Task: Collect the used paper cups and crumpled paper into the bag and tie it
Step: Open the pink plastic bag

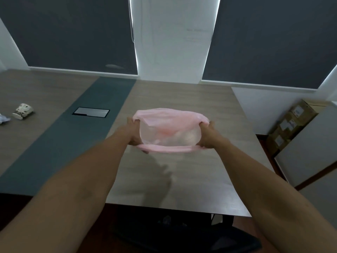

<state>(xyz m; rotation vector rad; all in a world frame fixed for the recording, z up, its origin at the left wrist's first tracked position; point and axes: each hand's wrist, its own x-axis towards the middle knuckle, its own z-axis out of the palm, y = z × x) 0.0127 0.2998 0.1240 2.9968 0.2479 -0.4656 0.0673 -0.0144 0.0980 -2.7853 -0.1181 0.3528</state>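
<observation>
A thin pink plastic bag [168, 123] hangs above the wooden table [191, 179], its mouth stretched wide toward me. My left hand [135, 135] grips the left side of the rim. My right hand [207, 136] grips the right side. Pale shapes show faintly through the bag's bottom; I cannot tell what they are. A patterned paper cup [23, 110] lies on its side at the far left of the table. A crumpled piece of paper [4, 119] lies just left of the cup, cut off by the frame edge.
A dark runner strip [76, 136] crosses the table with a silver cable hatch [91, 112] set in it. Cardboard boxes [291, 125] are stacked on the floor at the right by a white panel. A dark chair sits below the table's near edge.
</observation>
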